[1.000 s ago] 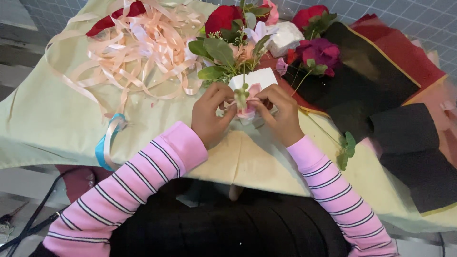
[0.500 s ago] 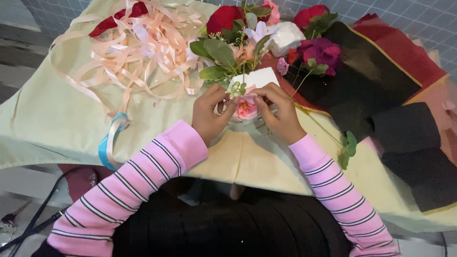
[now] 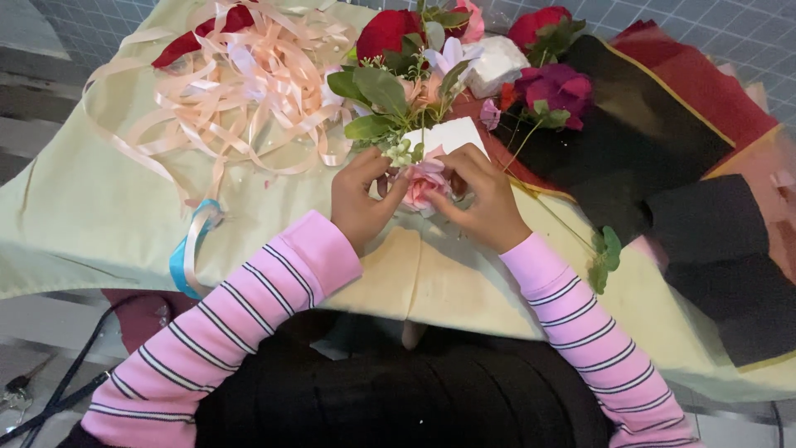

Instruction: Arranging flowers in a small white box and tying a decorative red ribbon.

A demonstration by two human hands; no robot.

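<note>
We look down from head height at two hands meeting over a tabletop (image 3: 99, 224) draped in a pale yellow-green cloth. The left hand (image 3: 358, 203), in a pink sleeve with dark stripes, and the right hand (image 3: 485, 199), in a matching sleeve, close in from either side on a small pale pink fabric rose (image 3: 425, 181). The grip of each hand is clenched lightly on this rose, fingertips pinching its petals, so that it sits between the two hands just above the cloth near the middle of the tabletop. A sprig of tiny pale green buds (image 3: 400, 153) rises just beside the rose, against the left thumb. Just behind the hands lies a white card (image 3: 452, 133), partly covered by the fingers. Farther back we see a loose bunch of artificial flowers: a deep red rose (image 3: 388, 31), broad green leaves (image 3: 377, 87), another red rose (image 3: 539, 23) and a magenta bloom (image 3: 557, 85). To the left of the bunch spreads a tangled heap of peach satin ribbon (image 3: 249, 91), with a red piece showing at its far edge. A loop of light blue ribbon (image 3: 186, 253) hangs over the near edge of the tabletop, well apart from the hands. On the right lie folded sheets of black wrapping paper (image 3: 663, 158) over dark red sheets (image 3: 705, 91). A thin green stem with round leaves (image 3: 604, 253) lies on the cloth near the right wrist.
</note>
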